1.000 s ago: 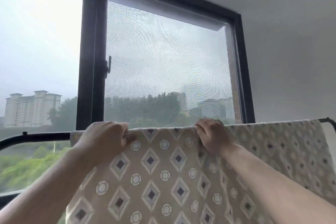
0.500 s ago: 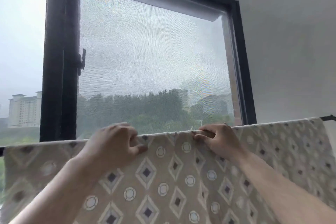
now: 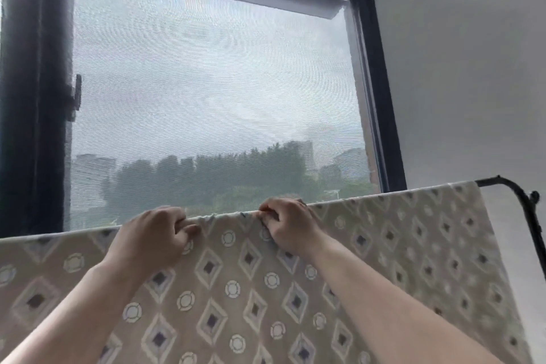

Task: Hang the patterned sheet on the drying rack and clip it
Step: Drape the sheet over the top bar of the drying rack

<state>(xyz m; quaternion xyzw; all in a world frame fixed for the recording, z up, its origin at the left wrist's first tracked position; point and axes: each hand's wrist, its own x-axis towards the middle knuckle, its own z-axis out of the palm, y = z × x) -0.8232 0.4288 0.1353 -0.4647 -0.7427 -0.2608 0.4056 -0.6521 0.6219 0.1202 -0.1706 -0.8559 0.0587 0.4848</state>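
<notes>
While both forearms are reaching up from the bottom of the view, the left hand (image 3: 153,233) and the right hand (image 3: 291,223) are curling their fingers over the top fold of the patterned sheet (image 3: 236,298). Each grip is closed tight on the cloth, and the two hands are lying near each other. The sheet is draping over the top bar of the drying rack (image 3: 520,195) and hanging down toward the person, with its right edge stopping just short of the rack's bare black corner and its left end running out of view. By the look of it, the hanging step is nearing its end, with the hands evening the fold along the bar, and the clipping is not yet done, since no clip is plainly showing. The next move is calling for one hand to be pinning the cloth while the other is bringing a clip over cloth and bar. Beyond the rack, a dark-framed window (image 3: 206,97) is showing hazy trees through its mesh screen.
</notes>
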